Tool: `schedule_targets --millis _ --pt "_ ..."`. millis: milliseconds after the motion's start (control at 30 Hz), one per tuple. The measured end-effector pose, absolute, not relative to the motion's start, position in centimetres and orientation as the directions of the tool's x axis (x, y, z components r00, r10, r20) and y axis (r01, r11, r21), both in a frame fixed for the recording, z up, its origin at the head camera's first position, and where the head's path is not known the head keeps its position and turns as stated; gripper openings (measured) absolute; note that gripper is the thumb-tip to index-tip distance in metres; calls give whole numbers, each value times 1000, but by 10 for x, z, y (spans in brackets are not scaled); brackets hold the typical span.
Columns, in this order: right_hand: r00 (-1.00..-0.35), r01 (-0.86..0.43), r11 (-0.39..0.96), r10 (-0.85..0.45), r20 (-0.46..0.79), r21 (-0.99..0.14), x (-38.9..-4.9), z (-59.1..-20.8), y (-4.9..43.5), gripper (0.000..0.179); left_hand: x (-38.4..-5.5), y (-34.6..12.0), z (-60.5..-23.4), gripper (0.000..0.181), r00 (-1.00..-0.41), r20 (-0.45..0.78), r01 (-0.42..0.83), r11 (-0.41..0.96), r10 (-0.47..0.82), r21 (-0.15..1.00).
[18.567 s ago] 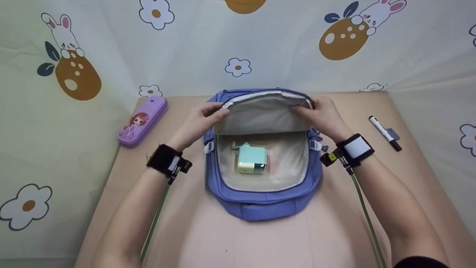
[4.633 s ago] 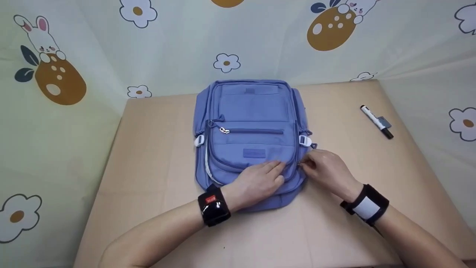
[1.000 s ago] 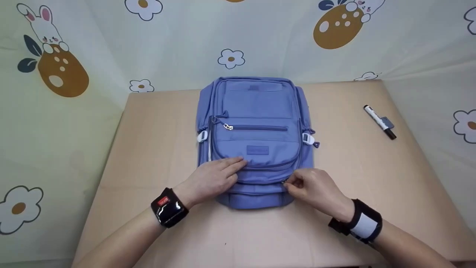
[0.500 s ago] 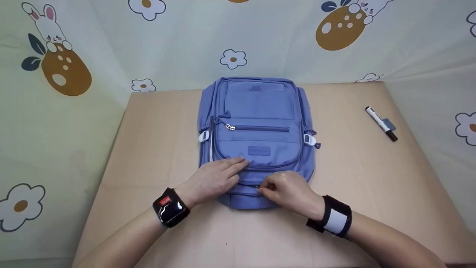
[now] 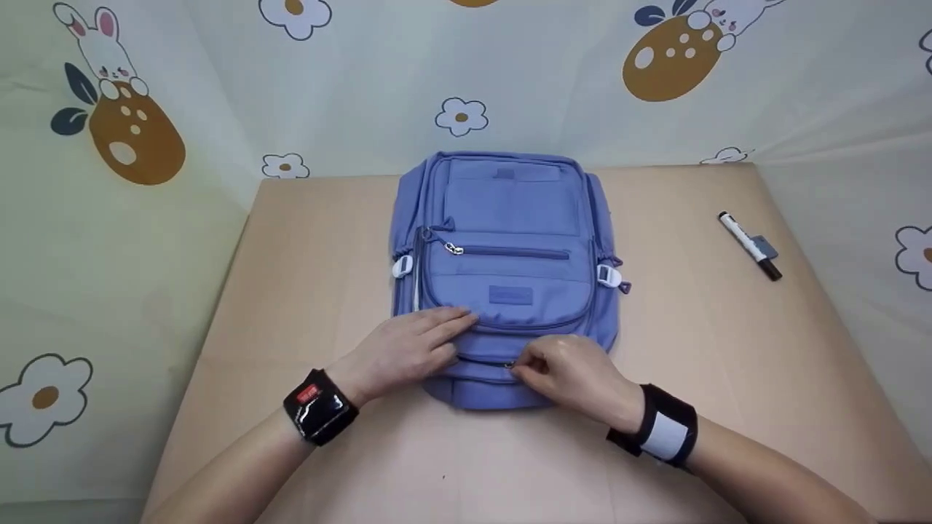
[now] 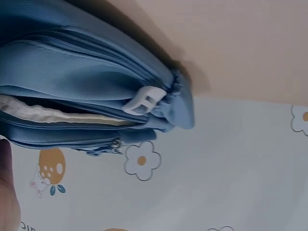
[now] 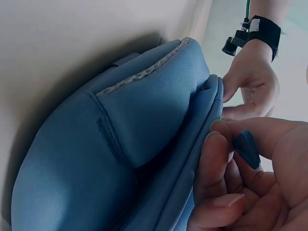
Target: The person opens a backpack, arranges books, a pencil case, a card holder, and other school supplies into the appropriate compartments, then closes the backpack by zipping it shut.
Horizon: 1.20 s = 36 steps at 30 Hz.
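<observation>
A blue backpack (image 5: 510,211) lies on its back on the table, front side up. Near its lower right my right hand (image 5: 575,378) pinches a zipper pull (image 5: 510,365) on the main compartment's zipper. In the right wrist view, the pull's blue tab (image 7: 246,148) shows between thumb and fingers. My left hand (image 5: 408,349) rests on the lower left of the backpack, fingers straight and pressing the front panel. Along the left side the zipper gap (image 6: 62,114) stands apart, with pale lining showing. What is inside the backpack is hidden.
A black-and-white marker (image 5: 750,246) lies at the table's right side, beside a small grey-blue piece (image 5: 764,247). A patterned curtain (image 5: 378,87) encloses the brown table (image 5: 320,247) at the back and sides.
Earlier the backpack was open with a mint-green crank sharpener inside; its flap is now down. The purple pencil case has left the table. My right hand has moved left along the bottom zipper.
</observation>
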State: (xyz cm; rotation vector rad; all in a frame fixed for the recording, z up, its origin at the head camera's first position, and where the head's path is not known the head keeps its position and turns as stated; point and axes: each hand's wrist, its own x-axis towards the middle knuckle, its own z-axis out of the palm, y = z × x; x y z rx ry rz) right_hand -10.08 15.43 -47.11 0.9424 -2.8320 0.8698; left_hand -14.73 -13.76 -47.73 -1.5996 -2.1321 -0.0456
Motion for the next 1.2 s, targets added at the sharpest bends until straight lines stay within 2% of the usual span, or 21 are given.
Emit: schedule_targets --millis 167,400,633,933,1200 --pt "-819 -561 676 -538 201 -477 -100 -469 156 5 -152 -152 -476 17 -184 386 912 303 904 -275" --pt "-826 -554 699 -526 201 -452 -99 -468 156 8 -159 -158 -473 10 -196 351 900 310 915 -305" --pt "-829 -551 698 -521 204 -458 -98 -468 156 11 -161 -155 -478 13 -190 349 864 325 918 -385" --pt "-837 -535 680 -506 208 -501 -102 -468 147 11 -162 -158 -483 16 -207 352 875 334 913 -350" --pt "-831 -528 664 -533 160 -530 -107 -463 127 13 -165 -171 -490 18 -239 359 877 359 903 -319"
